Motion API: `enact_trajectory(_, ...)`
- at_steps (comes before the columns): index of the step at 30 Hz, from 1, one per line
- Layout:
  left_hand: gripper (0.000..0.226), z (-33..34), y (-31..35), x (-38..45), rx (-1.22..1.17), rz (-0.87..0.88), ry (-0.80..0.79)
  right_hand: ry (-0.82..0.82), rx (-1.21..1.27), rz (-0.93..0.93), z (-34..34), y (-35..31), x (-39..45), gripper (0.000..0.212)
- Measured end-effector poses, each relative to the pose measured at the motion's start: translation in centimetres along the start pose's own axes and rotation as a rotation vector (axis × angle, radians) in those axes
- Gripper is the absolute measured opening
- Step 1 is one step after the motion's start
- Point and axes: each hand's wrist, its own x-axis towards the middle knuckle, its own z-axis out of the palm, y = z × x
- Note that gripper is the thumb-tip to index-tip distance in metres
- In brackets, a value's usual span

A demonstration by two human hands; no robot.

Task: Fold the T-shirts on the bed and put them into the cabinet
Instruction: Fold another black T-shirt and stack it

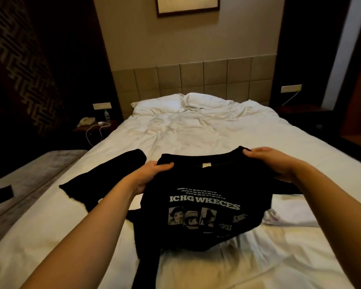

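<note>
Both hands, left hand (149, 174) and right hand (269, 161), grip black T-shirt (206, 195) over bed (196, 132).

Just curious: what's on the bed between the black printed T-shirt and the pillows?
Nothing: the head view shows only rumpled white sheet between the black printed T-shirt and pillows.

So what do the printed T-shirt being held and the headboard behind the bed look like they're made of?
The black printed T-shirt looks like soft matte knit fabric, likely cotton: it sags and creases between the left hand and right hand. The white graphic looks like flat print. The headboard appears to be padded beige panels with a dull sheen, fabric or faux leather; I can't tell which.
</note>
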Motion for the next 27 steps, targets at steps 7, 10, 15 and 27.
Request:
enact_trajectory(7,0.042,-3.2,-2.7,0.1,0.229,-0.046,0.124,0.0,-0.014,0.036,2.2,4.1,2.8,0.032)
enact_trajectory(10,0.035,-4.8,-3.8,0.6,0.335,-0.016,0.166,-0.057,-0.131,0.078,2.6,5.0,3.8,0.034)
enact_trajectory(15,0.042,-6.6,-5.6,3.2,0.632,-0.019,0.27,-0.073,-0.175,0.124,2.7,7.3,6.5,0.025)
enact_trajectory(27,0.034,-4.5,-13.8,11.0,0.504,-0.021,0.678,0.159,-0.439,0.161,6.3,12.9,14.4,0.019)
